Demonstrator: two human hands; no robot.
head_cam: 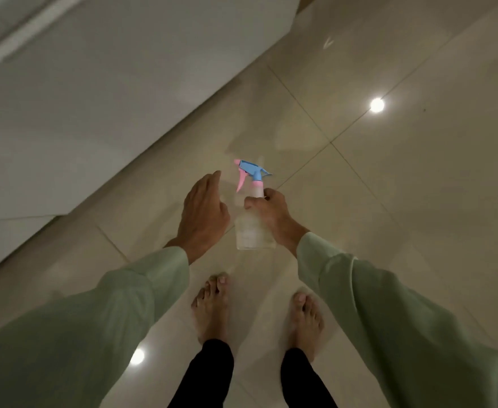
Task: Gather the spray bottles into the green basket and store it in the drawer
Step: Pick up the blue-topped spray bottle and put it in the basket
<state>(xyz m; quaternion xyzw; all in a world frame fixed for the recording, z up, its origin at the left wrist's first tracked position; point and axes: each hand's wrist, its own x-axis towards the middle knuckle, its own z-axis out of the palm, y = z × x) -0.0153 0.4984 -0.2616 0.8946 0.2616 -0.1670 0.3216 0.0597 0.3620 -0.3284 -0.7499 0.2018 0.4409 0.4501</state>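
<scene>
Head view is showing right hand point(271, 212) gripping clear spray bottle point(252, 222) by its neck, left hand point(203, 214) hovering open-fingered beside it, empty, above tiled floor point(389, 201).

No readable text, labels, brands or numbers anywhere; the clear spray bottle point(253, 228) with the blue-pink trigger head shows no legible marking.
</scene>
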